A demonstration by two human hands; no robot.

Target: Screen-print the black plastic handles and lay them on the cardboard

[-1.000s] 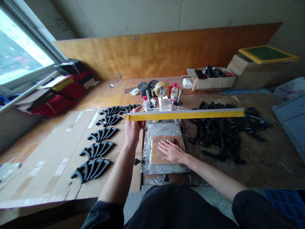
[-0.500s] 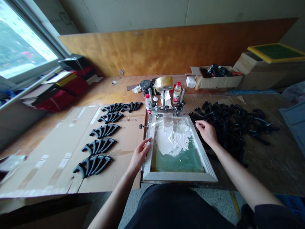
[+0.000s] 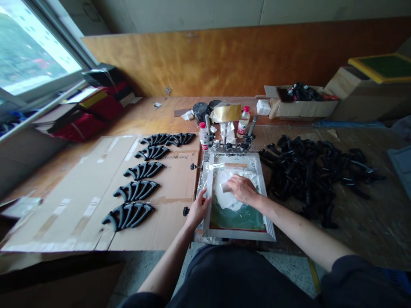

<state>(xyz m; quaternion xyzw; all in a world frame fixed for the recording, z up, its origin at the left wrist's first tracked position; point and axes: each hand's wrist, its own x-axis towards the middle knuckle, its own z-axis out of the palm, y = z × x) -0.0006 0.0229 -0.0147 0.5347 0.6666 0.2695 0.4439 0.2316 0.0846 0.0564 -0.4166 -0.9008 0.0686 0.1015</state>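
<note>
the right hand (image 3: 243, 190) is pinching a white card (image 3: 225, 187) in white ink (image 3: 224, 200) inside the screen frame (image 3: 237, 234), while the spread left hand (image 3: 199, 209) is resting against its edge.

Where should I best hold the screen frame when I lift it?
Grip the near bar of the screen frame from your side. That edge is free and shows no ink, while the far edge sits in the clamps.
</note>
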